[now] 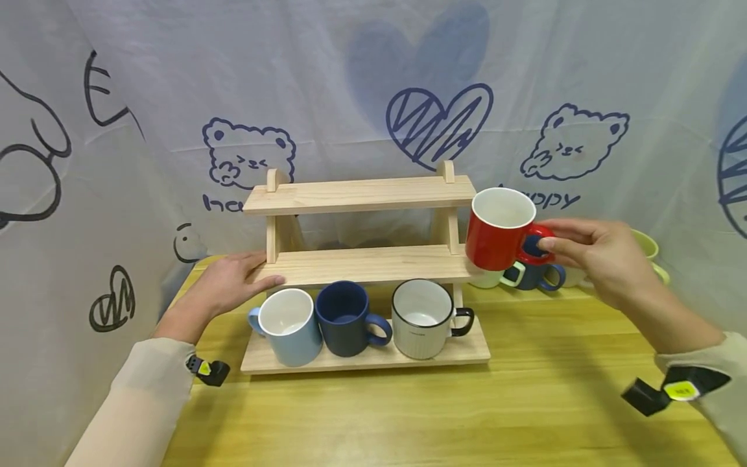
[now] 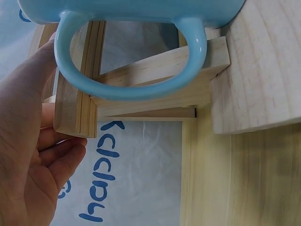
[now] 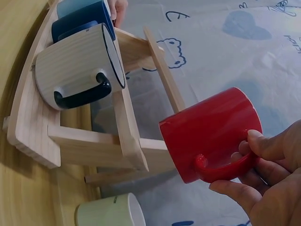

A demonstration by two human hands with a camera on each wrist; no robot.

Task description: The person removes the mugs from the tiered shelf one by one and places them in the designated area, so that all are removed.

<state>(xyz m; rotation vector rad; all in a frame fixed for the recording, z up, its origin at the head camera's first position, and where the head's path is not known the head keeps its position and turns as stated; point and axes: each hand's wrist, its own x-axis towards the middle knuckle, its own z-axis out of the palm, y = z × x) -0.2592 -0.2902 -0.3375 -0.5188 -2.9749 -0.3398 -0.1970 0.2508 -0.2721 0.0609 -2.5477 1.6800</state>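
Glossy red mug, white inside, handle pinched by right hand, wooden rack gripped by left hand

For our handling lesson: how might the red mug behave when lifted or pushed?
The red mug looks rigid and probably breakable, given its ceramic-like wall. Its glossy surface may be slippery. With the handle on one side, it could tilt if held there loosely.
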